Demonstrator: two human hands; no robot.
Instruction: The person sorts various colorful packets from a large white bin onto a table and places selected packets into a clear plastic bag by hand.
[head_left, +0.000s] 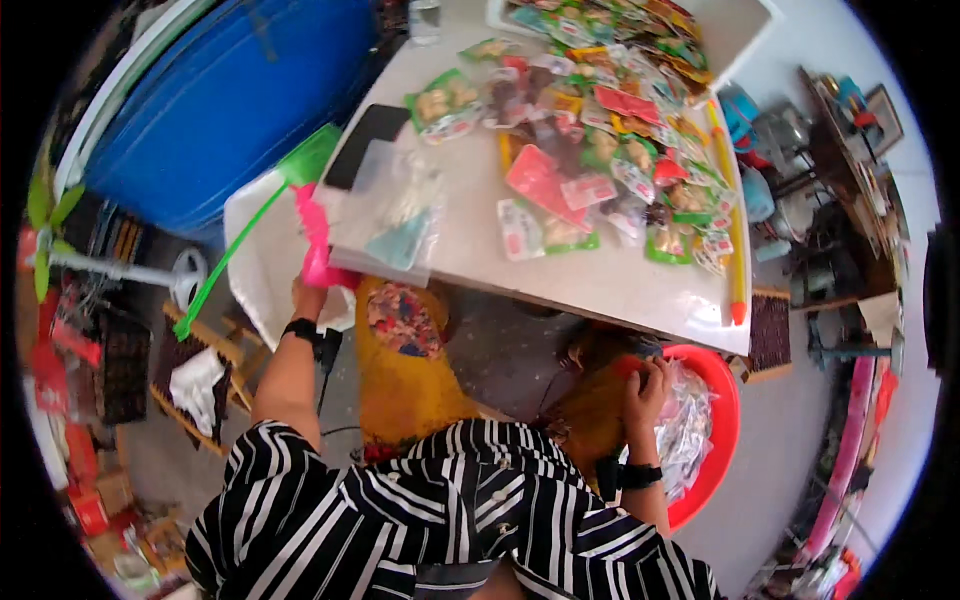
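Observation:
My left hand (309, 296) is at the table's left front corner, beside a bright pink plastic strip or bag (315, 232); whether its fingers grip it I cannot tell. My right hand (646, 394) rests at the rim of a red plastic basin (724, 442) with clear plastic packaging (684, 427) in it; its fingers look bent, and a bit of red shows beside them. On the white table (465, 247) lie a transparent bag with a teal piece (401, 236), and a heap of small colourful food packets (600, 135). A pink packet (544, 184) lies among them.
A white foam box (739, 37) with packets stands at the table's back right. Left are a dark phone-like slab (367, 146), a green fly swatter (240, 247), a white container (259, 225) and a blue barrel (232, 105). A yellow stick (731, 225) lines the right edge.

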